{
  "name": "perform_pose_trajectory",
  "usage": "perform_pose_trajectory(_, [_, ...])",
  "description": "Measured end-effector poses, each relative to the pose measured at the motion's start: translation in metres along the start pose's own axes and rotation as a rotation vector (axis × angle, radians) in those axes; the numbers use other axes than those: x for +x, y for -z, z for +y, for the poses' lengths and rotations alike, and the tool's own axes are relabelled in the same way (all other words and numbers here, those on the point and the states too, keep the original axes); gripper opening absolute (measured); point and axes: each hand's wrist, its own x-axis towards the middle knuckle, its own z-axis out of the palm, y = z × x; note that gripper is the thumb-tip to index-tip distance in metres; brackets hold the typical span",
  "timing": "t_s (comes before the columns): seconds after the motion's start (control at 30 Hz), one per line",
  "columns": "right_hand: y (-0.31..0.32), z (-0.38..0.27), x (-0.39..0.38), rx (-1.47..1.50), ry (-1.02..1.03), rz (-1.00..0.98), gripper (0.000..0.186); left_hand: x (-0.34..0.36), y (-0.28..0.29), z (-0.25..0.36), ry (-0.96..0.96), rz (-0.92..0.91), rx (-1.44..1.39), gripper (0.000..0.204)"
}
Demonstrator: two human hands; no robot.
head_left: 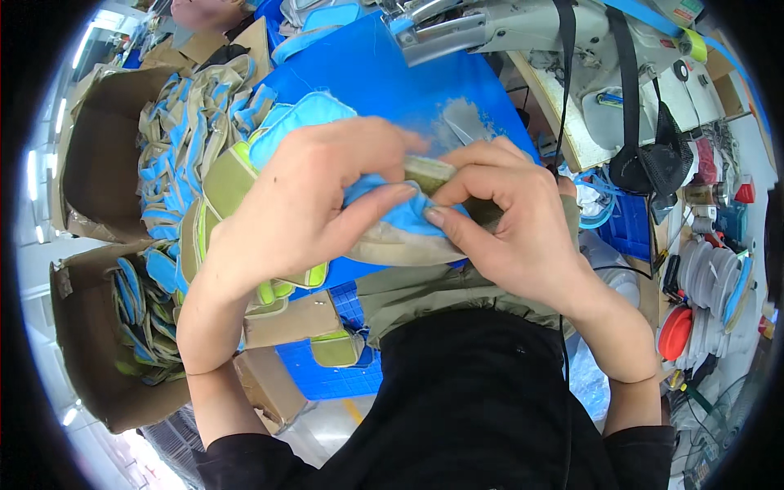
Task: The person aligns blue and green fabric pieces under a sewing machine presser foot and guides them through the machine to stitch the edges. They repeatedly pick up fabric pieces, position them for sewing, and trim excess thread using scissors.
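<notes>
Both of my hands are raised over the near edge of a blue work surface, pinching a sewn fabric piece [404, 247] in blue, beige and olive. My left hand [298, 192] holds its blue part between thumb and fingers; the fingertips are smeared by motion. The right hand [518, 216] grips the other side, its thumb pressed on the blue cloth and its index finger curled over the edge. Part of the piece is hidden behind my fingers. Just left of it lies a pile of olive pieces with lime edging [231, 181], topped by a light blue piece [286, 129].
Two cardboard boxes [102, 167] at the left hold or adjoin heaps of blue-and-beige pieces [184, 155]. A sewing machine [523, 28] stands at the far right of the blue work surface [351, 73]. Black straps [625, 98] hang there. White spools [706, 273] crowd the right side.
</notes>
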Motion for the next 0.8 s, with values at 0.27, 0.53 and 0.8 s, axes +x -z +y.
perform_pose_trajectory(0.27, [0.011, 0.005, -0.009, 0.030, -0.050, 0.065, 0.010, -0.020, -0.020, -0.005, 0.173, 0.189, -0.223, 0.011])
perform_pose_trajectory(0.53, [0.007, 0.010, -0.009, 0.093, -0.073, 0.134, 0.011, -0.033, -0.039, -0.003, 0.242, 0.349, -0.311, 0.014])
perform_pose_trajectory(0.8, [0.004, 0.010, -0.007, 0.099, -0.046, 0.162, 0.013, -0.036, -0.050, -0.003, 0.249, 0.471, -0.369, 0.021])
